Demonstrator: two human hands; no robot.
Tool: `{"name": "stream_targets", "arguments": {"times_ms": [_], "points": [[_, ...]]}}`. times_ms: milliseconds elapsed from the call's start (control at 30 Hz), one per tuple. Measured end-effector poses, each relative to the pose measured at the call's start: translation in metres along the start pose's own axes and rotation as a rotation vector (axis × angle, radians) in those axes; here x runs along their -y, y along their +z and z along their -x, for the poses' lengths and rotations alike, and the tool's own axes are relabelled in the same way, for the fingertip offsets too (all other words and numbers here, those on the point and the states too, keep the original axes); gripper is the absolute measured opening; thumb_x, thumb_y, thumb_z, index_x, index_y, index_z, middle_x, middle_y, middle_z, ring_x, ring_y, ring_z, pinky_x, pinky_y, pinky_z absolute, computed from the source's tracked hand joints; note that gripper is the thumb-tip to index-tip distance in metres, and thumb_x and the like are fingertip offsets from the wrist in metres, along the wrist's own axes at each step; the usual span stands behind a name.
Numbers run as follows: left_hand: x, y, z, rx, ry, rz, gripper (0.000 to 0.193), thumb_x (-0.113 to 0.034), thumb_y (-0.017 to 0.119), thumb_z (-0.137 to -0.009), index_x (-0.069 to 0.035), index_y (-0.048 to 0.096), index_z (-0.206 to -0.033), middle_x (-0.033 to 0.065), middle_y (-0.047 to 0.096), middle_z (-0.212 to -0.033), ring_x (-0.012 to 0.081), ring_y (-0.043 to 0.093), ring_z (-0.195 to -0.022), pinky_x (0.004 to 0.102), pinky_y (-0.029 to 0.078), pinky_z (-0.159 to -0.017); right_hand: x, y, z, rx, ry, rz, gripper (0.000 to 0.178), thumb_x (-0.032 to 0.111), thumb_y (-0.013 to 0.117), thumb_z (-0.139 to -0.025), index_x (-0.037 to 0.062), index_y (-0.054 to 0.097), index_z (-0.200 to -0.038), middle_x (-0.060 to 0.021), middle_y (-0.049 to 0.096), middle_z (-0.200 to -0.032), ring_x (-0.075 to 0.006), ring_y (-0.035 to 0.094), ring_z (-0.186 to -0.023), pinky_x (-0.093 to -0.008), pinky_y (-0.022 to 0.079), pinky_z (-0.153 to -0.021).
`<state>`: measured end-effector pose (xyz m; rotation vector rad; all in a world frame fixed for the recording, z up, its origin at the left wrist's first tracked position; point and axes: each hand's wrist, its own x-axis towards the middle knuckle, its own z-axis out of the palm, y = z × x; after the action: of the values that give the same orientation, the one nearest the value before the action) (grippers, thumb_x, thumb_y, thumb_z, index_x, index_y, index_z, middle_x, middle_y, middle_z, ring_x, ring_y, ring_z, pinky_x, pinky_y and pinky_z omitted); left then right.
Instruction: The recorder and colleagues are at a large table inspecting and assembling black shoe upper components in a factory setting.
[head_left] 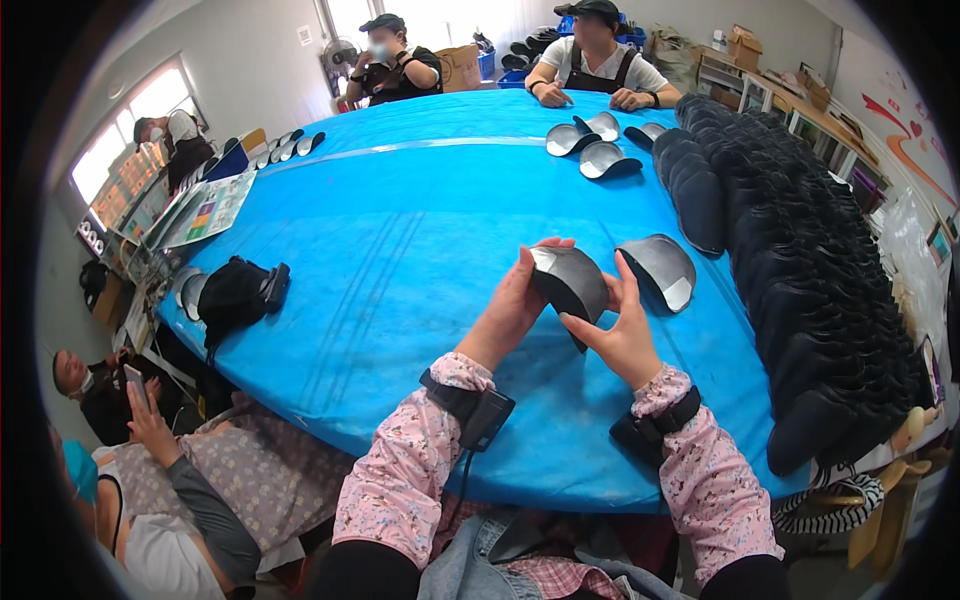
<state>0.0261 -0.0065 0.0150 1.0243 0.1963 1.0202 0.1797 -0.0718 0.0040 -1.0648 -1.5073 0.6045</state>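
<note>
You sit before a big table covered with bright blue plastic sheet [390,260]. Along its right side lies a long row of dark, curved, visor-shaped pieces [790,260], packed closely one against another. On the far side, a small group of grey-faced curved pieces [606,158] lies near this row. To the left, near the table edge, there is a black soft cloth bundle [235,298].

Next come your two hands, both over the near part of the table. Your left hand [513,308] has its thumb and fingers closed on the upper left edge of a curved visor-shaped piece with grey shiny face and dark side [582,280]. Your right hand [624,338] also grips it, lightly as it seems: the thumb is at the lower edge, some fingers are behind the right edge, and the index finger stands up. This finger comes close to a second grey curved piece with dark rim [657,262] on the sheet; whether it touches, I cannot tell.

The smallest thing is a pale flat patch [546,262] at the left end of the held piece, beside your left thumb.

To handle this piece well, I think you should support it by the edges, press evenly so that its curve is not bent, and place your thumb off the patch.
</note>
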Motion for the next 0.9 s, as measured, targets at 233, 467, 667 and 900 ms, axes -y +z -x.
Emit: {"name": "stream_targets", "arguments": {"times_ms": [233, 467, 667, 900], "points": [[-0.006, -0.006, 0.002, -0.07, -0.125, 0.197, 0.065, -0.053, 0.012, -0.092, -0.005, 0.035, -0.13, 0.0117, 0.04, -0.133, 0.0256, 0.039, -0.121, 0.04, 0.03, -0.102, 0.005, 0.004, -0.001, -0.043, -0.191, 0.361, 0.11, 0.034, 0.082, -0.058, -0.0044, 0.013, -0.136, -0.0216, 0.044, -0.118, -0.0303, 0.046, -0.109, -0.0376, 0.037, -0.092], [-0.003, -0.006, 0.007, -0.119, -0.113, 0.176, 0.06, -0.049, 0.013, -0.094, -0.006, 0.036, -0.129, 0.0107, 0.041, -0.133, 0.0267, 0.04, -0.121, 0.0417, 0.031, -0.101, 0.0, 0.007, 0.006, 0.095, -0.145, 0.319, 0.116, 0.034, 0.082, -0.058, -0.0033, 0.007, -0.137, -0.0221, 0.038, -0.125, -0.033, 0.041, -0.114, -0.0392, 0.034, -0.095], [0.003, -0.001, 0.002, -0.275, -0.034, 0.208, 0.057, -0.045, 0.015, -0.095, -0.001, 0.047, -0.111, 0.0174, 0.05, -0.121, 0.0299, 0.048, -0.112, 0.0415, 0.038, -0.096, 0.013, -0.005, 0.002, 0.145, -0.184, 0.271, 0.115, 0.03, 0.082, -0.057, -0.0014, 0.008, -0.137, -0.0212, 0.036, -0.127, -0.0331, 0.04, -0.117, -0.0395, 0.035, -0.097], [-0.008, -0.032, 0.017, -0.253, 0.077, 0.21, 0.059, -0.044, 0.015, -0.095, 0.0, 0.053, -0.104, 0.0183, 0.055, -0.114, 0.0322, 0.051, -0.107, 0.0455, 0.038, -0.095, 0.018, 0.03, 0.003, 0.135, -0.259, 0.325, 0.113, 0.03, 0.083, -0.056, -0.0031, 0.011, -0.137, -0.0211, 0.034, -0.128, -0.0334, 0.038, -0.117, -0.0391, 0.033, -0.098]]}}
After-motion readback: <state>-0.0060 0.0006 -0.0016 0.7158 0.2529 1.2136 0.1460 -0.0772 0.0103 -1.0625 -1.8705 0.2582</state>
